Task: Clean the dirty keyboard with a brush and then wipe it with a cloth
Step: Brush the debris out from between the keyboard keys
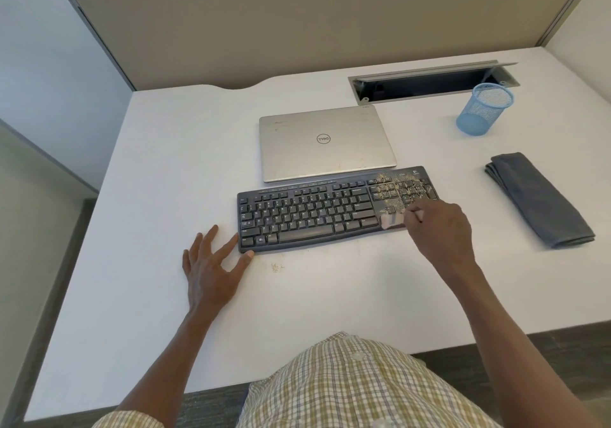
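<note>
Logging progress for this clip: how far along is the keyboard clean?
Early. Done: main letter keys look clear. In hand: right hand holds the brush at the keyboard right end; left hand steadies its left corner. Left: tan debris on the number pad, crumbs on the desk, then wiping; cloth lies folded, untouched.

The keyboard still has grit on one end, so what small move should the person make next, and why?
Probably sweep the brush up and across the number pad. Tan grit still covers the right end of the keyboard, and the right hand holds the brush just below it. The left hand steadies the opposite corner; the cloth lies folded, unused.
</note>
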